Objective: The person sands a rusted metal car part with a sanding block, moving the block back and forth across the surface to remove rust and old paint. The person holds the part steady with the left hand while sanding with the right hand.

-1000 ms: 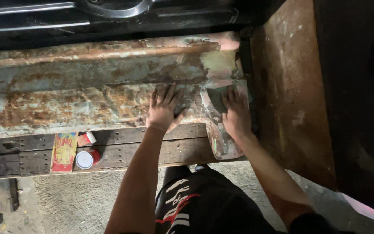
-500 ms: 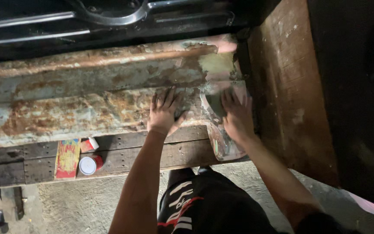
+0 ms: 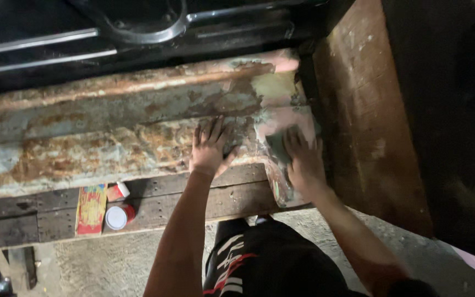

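Observation:
My left hand (image 3: 209, 148) lies flat with fingers spread on a long rusty metal panel (image 3: 83, 143), pressing on its lower face. My right hand (image 3: 302, 159) presses a dark sanding pad (image 3: 277, 147) against the panel's right end, where pale filler (image 3: 275, 88) covers the metal. The pad is partly hidden under my fingers. Both forearms reach up from the bottom of the view.
A wooden plank (image 3: 45, 217) runs under the panel. On it lie a red and yellow flat box (image 3: 92, 208), a small red can with a white lid (image 3: 118, 216) and a small carton (image 3: 118, 191). A brown upright panel (image 3: 364, 115) stands at the right. My knees in black shorts (image 3: 270, 264) are below.
The view has shifted slightly. My right hand with the pad has moved a little along the filler patch; my left hand stays flat on the panel.

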